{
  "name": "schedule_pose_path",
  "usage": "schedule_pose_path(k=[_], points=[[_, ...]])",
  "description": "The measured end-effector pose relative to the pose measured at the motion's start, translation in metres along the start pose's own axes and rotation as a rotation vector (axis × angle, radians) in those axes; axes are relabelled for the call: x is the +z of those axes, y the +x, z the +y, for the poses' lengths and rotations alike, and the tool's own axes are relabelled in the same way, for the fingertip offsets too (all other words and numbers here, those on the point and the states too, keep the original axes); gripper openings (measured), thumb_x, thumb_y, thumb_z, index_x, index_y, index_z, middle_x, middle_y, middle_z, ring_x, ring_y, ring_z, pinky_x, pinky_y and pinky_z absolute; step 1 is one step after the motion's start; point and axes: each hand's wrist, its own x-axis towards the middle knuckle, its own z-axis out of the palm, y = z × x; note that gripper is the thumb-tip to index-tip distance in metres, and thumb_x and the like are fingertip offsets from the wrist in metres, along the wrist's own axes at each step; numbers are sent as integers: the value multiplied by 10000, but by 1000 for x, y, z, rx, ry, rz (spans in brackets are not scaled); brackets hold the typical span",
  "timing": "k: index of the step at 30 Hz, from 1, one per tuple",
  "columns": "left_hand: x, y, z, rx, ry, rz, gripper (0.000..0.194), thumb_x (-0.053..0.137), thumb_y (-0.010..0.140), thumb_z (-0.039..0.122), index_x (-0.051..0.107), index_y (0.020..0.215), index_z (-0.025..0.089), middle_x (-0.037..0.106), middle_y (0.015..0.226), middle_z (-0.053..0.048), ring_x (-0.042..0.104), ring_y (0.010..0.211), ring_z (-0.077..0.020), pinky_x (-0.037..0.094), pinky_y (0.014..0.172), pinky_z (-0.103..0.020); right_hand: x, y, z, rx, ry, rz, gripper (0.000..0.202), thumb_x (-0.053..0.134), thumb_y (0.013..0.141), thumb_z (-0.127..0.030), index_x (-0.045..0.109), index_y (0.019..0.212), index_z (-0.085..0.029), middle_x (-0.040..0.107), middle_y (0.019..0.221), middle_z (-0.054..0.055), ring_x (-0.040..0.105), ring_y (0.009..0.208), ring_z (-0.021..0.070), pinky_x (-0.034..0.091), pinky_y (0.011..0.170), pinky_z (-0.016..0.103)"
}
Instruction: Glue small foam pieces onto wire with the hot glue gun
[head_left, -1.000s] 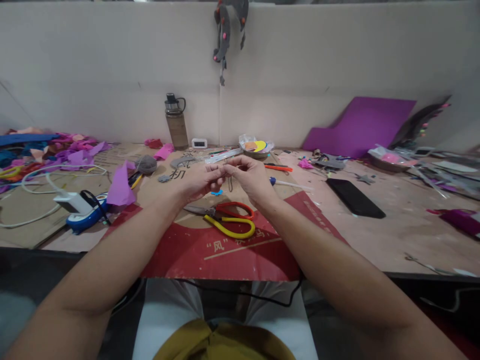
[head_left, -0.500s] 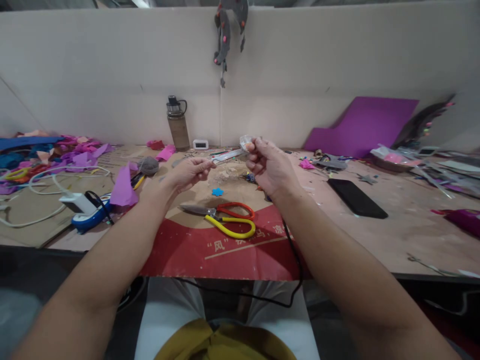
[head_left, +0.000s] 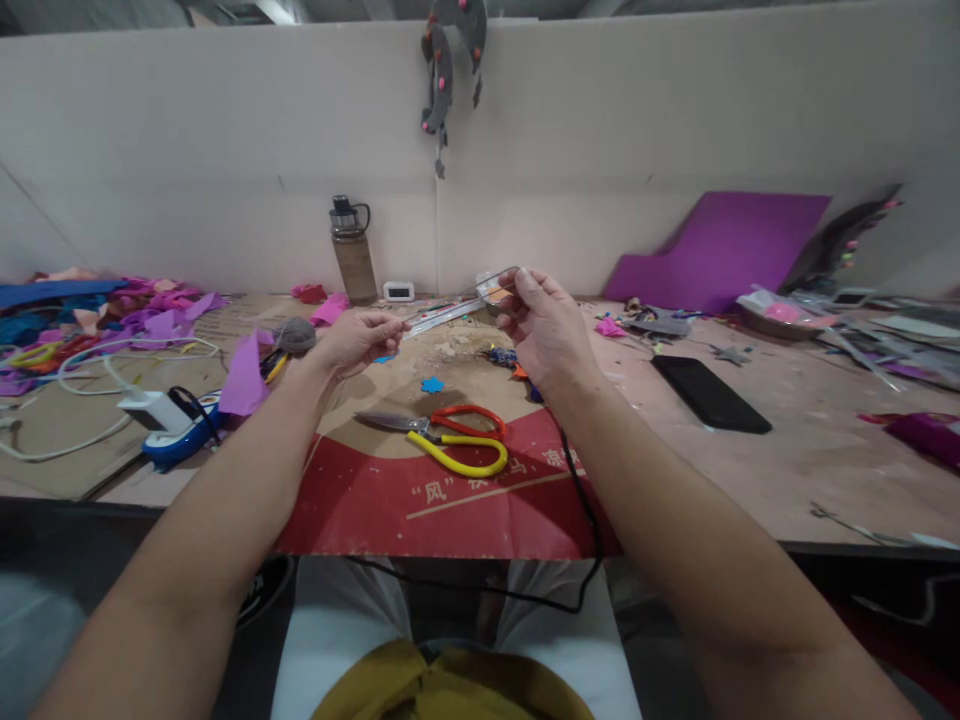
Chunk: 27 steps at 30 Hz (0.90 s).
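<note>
My left hand [head_left: 358,340] is raised over the cardboard mat [head_left: 450,500], with the fingertips pinched on a small piece too tiny to identify. My right hand [head_left: 546,335] is closed around a tool that it mostly hides. The tool's black cord [head_left: 581,500] runs from under the wrist down over the table's front edge. Between the hands, on the mat, lie a blue flower-shaped cutout [head_left: 432,384] and scissors [head_left: 442,440] with red and yellow handles. A clear stick [head_left: 442,315] lies just behind the hands.
A water bottle [head_left: 352,250] and a small white clock [head_left: 398,291] stand by the back wall. Coloured paper scraps [head_left: 142,310], white cables and a charger [head_left: 154,410] fill the left side. A black phone [head_left: 709,393] and purple sheet [head_left: 720,250] are on the right.
The hands were joined over the scissors a second ago. They have since separated and lifted, and my right hand has picked up the corded tool. The left hand keeps its pinch.
</note>
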Motion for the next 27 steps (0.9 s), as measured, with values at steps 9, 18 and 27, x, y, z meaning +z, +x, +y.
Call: schedule_pose_path(k=[9, 18, 27], points=[[12, -2, -9, -139, 15, 48, 263, 863, 607, 256, 697, 725, 90, 632, 676, -32, 526, 524, -46, 467, 532, -179, -2, 2, 3, -75, -5, 17, 299, 723, 719, -499, 610, 818, -241, 704, 985, -9, 633, 858, 112, 508, 693, 254], [31, -9, -4, -198, -12, -121, 226, 827, 671, 248, 716, 779, 83, 613, 644, -28, 518, 509, -40, 425, 495, -152, -7, 12, 4, -105, 79, 22, 330, 750, 704, -490, 555, 773, -234, 672, 808, -18, 672, 882, 142, 567, 781, 322], [39, -13, -6, -176, 16, -214, 216, 811, 688, 289, 711, 734, 104, 662, 682, -59, 521, 490, -52, 413, 461, -164, -13, 18, 7, -153, 73, 54, 322, 768, 699, -469, 561, 783, -237, 667, 808, -32, 673, 829, 121, 581, 764, 303]])
